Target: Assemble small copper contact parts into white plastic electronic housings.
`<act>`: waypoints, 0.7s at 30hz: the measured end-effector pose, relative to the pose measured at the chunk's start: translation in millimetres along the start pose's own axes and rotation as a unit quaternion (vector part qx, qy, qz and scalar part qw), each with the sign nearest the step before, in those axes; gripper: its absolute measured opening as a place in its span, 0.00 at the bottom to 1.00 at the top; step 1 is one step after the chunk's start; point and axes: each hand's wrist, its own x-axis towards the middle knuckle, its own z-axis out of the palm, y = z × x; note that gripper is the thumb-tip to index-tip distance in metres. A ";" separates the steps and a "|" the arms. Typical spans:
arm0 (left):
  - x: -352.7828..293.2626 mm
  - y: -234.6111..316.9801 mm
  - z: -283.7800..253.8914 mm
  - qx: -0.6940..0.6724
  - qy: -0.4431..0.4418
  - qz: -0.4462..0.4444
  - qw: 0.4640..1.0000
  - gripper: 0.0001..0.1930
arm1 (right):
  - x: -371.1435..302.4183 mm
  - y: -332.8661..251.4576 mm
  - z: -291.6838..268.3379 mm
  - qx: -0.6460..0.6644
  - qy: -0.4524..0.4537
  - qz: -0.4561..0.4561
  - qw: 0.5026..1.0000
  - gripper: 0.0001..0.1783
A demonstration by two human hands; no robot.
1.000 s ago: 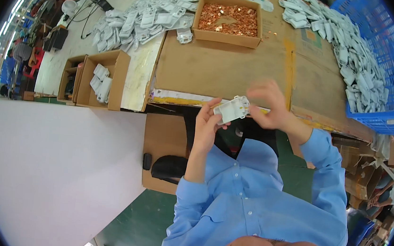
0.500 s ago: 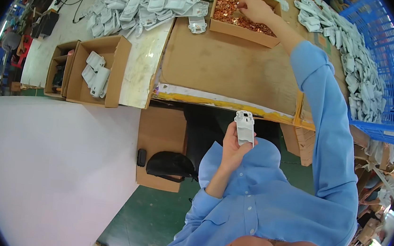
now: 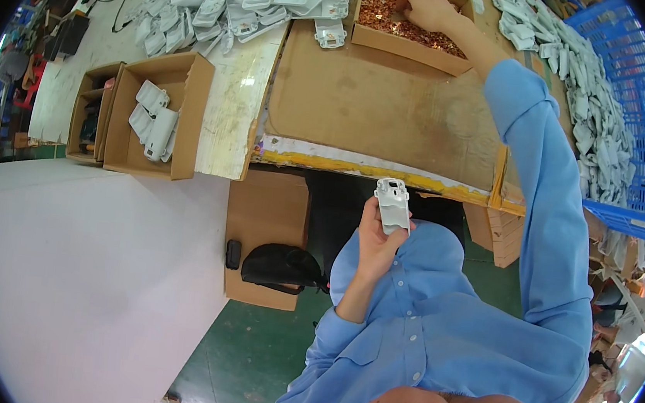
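Note:
My left hand (image 3: 377, 246) grips a pale grey plastic housing (image 3: 393, 208) in front of my body, just off the table's near edge. Its hollow side, with small cut-outs at the top end, faces up. At the far side of the table, my right hand (image 3: 426, 11) dips into a shallow cardboard box (image 3: 411, 51) full of small copper-coloured metal pieces (image 3: 380, 5). The fingers of that hand are bent together at the heap; whatever is between them is too small to make out.
A pile of similar housings (image 3: 232, 6) covers the table's far left. More housings (image 3: 581, 94) lie at the right beside a blue plastic crate (image 3: 623, 59). A cardboard box (image 3: 191, 119) with a few housings stands left. A black bag (image 3: 281, 267) lies below the table.
My right hand stays in the box of metal pieces, its fingers shifting slightly. The housing in my left hand has moved a little left. The whole view has shifted slightly.

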 end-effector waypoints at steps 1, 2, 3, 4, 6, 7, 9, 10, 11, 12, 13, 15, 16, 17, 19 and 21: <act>0.0 0.1 -0.1 0.000 0.000 0.000 1.000 0.31 | -0.5 -1.9 -1.9 -0.003 -0.002 0.004 1.000 0.12; -0.3 0.4 -0.4 0.006 0.001 0.002 1.000 0.31 | -1.1 -4.3 -3.3 -0.005 -0.005 0.007 1.000 0.13; -0.5 0.8 -0.4 0.012 0.001 0.005 1.000 0.31 | 0.2 -1.8 -2.5 -0.005 -0.004 0.008 1.000 0.13; -0.5 1.0 -0.3 0.012 0.000 0.004 1.000 0.31 | 2.7 0.3 -1.9 -0.001 0.009 0.004 1.000 0.13; 0.3 1.5 0.0 0.014 0.001 0.009 1.000 0.30 | 7.7 4.0 2.2 0.003 0.022 -0.001 1.000 0.13; 0.6 1.7 -0.1 0.014 0.000 0.009 1.000 0.30 | 9.7 5.5 6.1 -0.005 0.035 0.000 0.999 0.12; 0.7 2.2 -1.1 0.020 0.007 0.013 1.000 0.30 | 13.5 7.6 10.2 -0.013 0.049 0.000 0.999 0.12; 0.9 2.5 -1.5 0.020 0.007 0.013 1.000 0.30 | 15.1 7.8 11.2 -0.020 0.052 -0.009 0.998 0.11; 1.2 2.7 -1.8 0.021 0.006 0.014 1.000 0.30 | 16.4 8.3 12.1 -0.028 0.056 -0.018 0.998 0.10; 1.4 3.0 -2.7 0.021 0.006 0.016 1.000 0.30 | 16.6 3.3 10.4 -0.027 0.055 -0.019 0.998 0.10; 1.2 3.1 -3.6 0.021 0.007 0.016 1.000 0.30 | 16.5 -1.3 8.2 -0.042 0.037 -0.013 0.998 0.10; 0.6 2.9 -4.8 0.024 0.012 0.010 1.000 0.30 | 14.0 -6.7 3.9 -0.056 0.019 -0.007 0.998 0.09; 0.9 2.9 -5.0 0.024 0.012 0.010 1.000 0.30 | 12.3 -8.0 2.0 -0.070 0.014 -0.007 0.997 0.09; 1.1 2.8 -5.3 0.026 0.013 0.010 1.000 0.30 | 10.9 -9.9 0.4 -0.084 0.008 -0.007 0.996 0.09; 1.2 2.6 -5.2 0.029 0.014 0.010 0.999 0.30 | 9.9 -12.4 -1.4 -0.099 0.005 -0.008 0.995 0.09; 2.4 2.6 -5.2 0.026 0.015 0.020 0.999 0.30 | 10.5 -12.2 -1.7 -0.115 0.003 -0.010 0.993 0.10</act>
